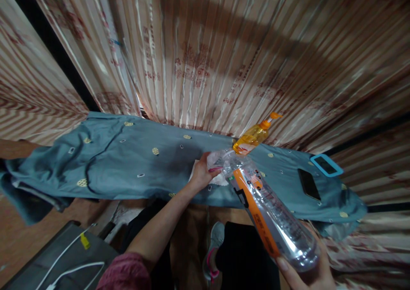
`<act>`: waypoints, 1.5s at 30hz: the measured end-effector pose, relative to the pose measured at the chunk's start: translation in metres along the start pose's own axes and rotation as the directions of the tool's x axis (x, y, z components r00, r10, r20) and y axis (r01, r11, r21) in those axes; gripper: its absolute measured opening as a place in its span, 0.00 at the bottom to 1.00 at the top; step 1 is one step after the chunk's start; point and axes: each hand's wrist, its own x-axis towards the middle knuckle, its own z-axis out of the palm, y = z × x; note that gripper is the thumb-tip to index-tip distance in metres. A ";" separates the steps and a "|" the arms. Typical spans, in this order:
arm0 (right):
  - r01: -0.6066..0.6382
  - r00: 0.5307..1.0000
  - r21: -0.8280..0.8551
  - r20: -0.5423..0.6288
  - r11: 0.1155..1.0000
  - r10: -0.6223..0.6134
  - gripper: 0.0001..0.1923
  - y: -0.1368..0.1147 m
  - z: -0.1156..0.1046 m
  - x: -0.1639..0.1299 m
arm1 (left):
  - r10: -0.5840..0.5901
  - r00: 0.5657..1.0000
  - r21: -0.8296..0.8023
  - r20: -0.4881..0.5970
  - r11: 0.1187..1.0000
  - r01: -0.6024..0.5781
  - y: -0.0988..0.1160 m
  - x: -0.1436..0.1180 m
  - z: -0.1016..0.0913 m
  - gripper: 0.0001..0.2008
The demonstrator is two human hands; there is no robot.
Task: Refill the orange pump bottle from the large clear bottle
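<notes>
My right hand [307,270] grips the base of a large clear plastic bottle [272,213] with an orange label, tilted so its neck points away toward the cloth. My left hand [201,172] holds a white tissue or cloth [218,180] at the bottle's mouth, pressed down on a teal-blue embroidered cloth [128,162] spread over a narrow surface. An orange pump bottle [254,136] stands just behind the clear bottle's neck.
A black phone [309,184] and a phone in a blue case [326,165] lie on the cloth's right end. Striped curtains [224,46] hang behind. White cables [73,260] lie on a grey surface at lower left. My shoe [213,249] shows below.
</notes>
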 end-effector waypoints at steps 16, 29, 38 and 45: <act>-0.037 0.999 0.045 0.002 0.998 0.037 0.42 0.002 0.000 0.001 | -0.006 1.000 0.016 -0.006 1.000 0.006 0.001 0.000 0.000 0.28; -0.043 0.999 0.032 0.001 0.999 0.043 0.43 -0.005 0.001 0.000 | -0.003 1.000 0.009 0.001 1.000 0.003 0.000 0.000 0.000 0.29; -0.017 1.000 0.015 -0.010 1.000 0.017 0.42 -0.004 0.003 0.000 | 0.002 1.000 -0.011 -0.002 1.000 -0.002 -0.002 0.001 0.001 0.29; -0.023 1.000 0.038 0.006 0.999 0.023 0.42 0.000 0.002 0.000 | 0.004 1.000 -0.032 0.000 0.999 -0.004 -0.001 0.000 0.001 0.28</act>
